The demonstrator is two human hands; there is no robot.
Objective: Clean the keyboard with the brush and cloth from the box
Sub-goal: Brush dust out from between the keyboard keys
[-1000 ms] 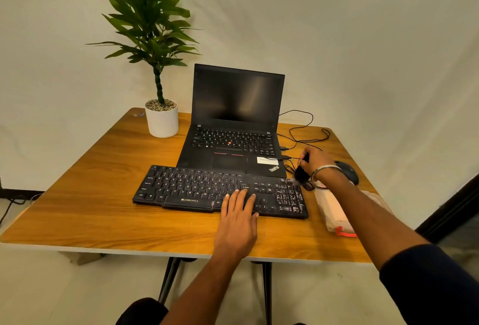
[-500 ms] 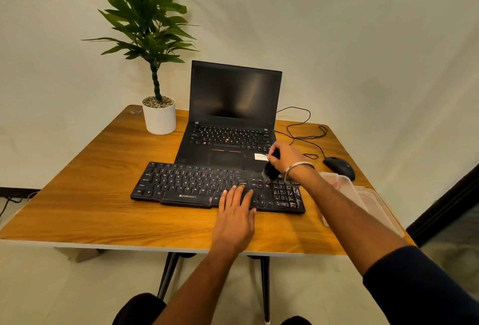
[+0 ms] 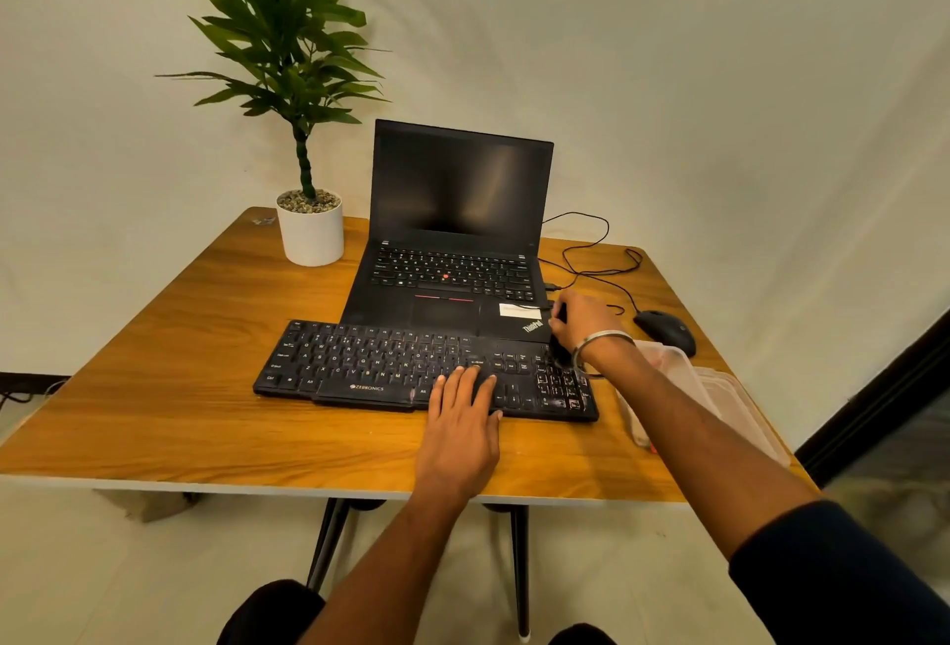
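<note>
The left hand [image 3: 462, 418] lies flat with fingers straight, pressing on the near edge of the keyboard [image 3: 390, 367], right of its middle. The right hand [image 3: 578, 323] curls around a dark brush [image 3: 559, 349], whose lower end touches the keyboard's far right corner. The keyboard sits on a wooden table [image 3: 154, 387] by a pale wall, just in front of the laptop [image 3: 457, 243], its long axis running left to right.

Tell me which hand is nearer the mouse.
Right. The right hand holds the brush just left of the mouse; the left hand rests on the keyboard, farther away.
</note>
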